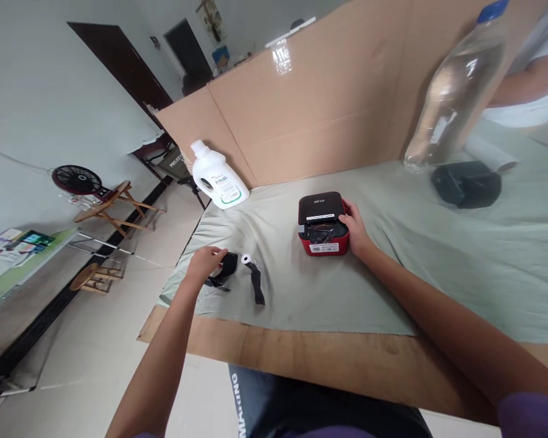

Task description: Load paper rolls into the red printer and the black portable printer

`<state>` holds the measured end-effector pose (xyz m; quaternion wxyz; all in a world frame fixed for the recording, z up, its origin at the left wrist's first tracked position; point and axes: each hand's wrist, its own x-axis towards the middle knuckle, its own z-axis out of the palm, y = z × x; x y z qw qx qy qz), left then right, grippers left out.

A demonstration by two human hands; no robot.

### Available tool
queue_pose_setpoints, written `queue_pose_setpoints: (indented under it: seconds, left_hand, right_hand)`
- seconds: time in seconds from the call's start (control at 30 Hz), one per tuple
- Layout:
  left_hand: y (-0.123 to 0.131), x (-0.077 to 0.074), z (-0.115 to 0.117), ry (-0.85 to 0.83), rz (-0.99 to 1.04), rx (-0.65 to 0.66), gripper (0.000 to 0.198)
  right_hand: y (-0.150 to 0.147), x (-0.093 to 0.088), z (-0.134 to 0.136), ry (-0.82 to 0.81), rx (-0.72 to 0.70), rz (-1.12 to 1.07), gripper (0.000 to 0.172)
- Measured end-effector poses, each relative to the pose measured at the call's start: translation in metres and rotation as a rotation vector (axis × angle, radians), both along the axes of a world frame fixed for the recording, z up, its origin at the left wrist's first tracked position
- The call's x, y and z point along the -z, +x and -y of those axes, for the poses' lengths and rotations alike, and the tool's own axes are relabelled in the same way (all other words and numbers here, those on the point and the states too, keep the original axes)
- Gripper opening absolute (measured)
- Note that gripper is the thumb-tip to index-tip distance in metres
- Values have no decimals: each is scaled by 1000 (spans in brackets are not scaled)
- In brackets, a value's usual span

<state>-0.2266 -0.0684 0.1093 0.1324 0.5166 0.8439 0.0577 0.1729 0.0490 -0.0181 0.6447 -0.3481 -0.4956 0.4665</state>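
My left hand [205, 263] is closed at the left of the cloth, thumb and fingers pinching the edge of a curled black strip [229, 264]. Just right of it lies a small white paper roll [246, 260] with a dark strip [256, 285] trailing from it. My right hand [355, 228] grips the right side of a boxy red and black label printer [322, 207], thumb near the lid's edge. Crumpled dark, shiny film [322, 234] sits at the printer's front opening. White stickers with print mark its front; the fingers behind it are partly hidden.
A white detergent jug [219, 179] stands at the back left before a cardboard partition [301, 121]. At right are a large clear bottle [456, 97] and a black object [466, 184]. Another person's arm [530, 79] shows beyond. The wooden table edge [301, 353] runs nearest me.
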Motion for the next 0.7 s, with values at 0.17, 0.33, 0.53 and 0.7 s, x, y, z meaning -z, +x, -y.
queue_pose_setpoints:
  seconds: [0.17,0.33,0.53,0.7]
  left_hand:
    - [-2,-8,-2,116,382,-207,39]
    - [-1,-21,7,201,494,-264,44]
    - [-5,-5,10,87,311,-209,41]
    - [2,10,16,8,41,-75,39]
  right_hand:
    - [1,1,-1,13,-1,14,52]
    - [3,0,-1,2,4,38,52]
    - [3,-2,0,1,-1,64,51]
    - [3,-5,2,-11,16,61,51]
